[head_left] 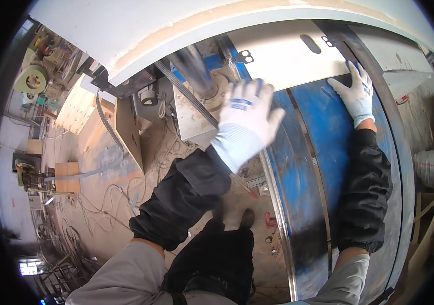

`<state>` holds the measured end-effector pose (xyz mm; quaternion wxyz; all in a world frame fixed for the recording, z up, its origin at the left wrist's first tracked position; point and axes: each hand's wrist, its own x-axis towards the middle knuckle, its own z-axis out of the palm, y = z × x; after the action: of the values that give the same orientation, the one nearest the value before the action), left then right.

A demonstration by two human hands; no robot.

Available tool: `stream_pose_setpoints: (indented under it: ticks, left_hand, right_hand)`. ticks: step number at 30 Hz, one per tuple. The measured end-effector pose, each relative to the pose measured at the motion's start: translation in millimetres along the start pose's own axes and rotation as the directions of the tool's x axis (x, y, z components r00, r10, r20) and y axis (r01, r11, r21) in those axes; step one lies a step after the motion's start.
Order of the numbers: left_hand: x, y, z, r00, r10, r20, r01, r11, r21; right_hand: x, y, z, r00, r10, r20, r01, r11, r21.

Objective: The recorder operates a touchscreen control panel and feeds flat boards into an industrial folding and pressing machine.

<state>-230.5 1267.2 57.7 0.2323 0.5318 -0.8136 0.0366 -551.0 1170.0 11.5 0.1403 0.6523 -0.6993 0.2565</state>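
Pressing my right hand flat on the pale sheet where it meets the blue table — fingers spread, palm down, not closed around anything. My left hand is up near the sheet's left corner, also open with fingers splayed, but it's blurry, so I can't tell if it's actually touching the edge or just above it. Both hands are in white knit gloves with black oversleeves over grey sleeves.

The sheet lies across the far end of the table, with a slot and a small bracket hole pattern near its top edge. A dark rail curves along the table's right side. Just left of my left hand there's a grey column with a ribbed hose running down past a beige box.

Further out — dusty floor with loose cables everywhere, my shoe below, and a white sack off to the right.
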Motion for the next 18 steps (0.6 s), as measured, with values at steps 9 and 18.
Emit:
stream_pose_setpoints:
  ticks: [9,18]
  left_hand:
    - [1.6,-39.8,43.3,0.978,-0.207,-0.017,0.204,0.973,-0.112]
    - [10.1,-43.0,59.8,0.923,-0.288,-0.254,0.238,0.949,-0.209]
  right_hand:
    - [24.7,-3.3,12.6,0.989,0.025,0.144,-0.028,1.0,0.015]
    - [40.2,-5.2,23.0,0.988,-0.089,0.125,0.055,0.965,0.255]
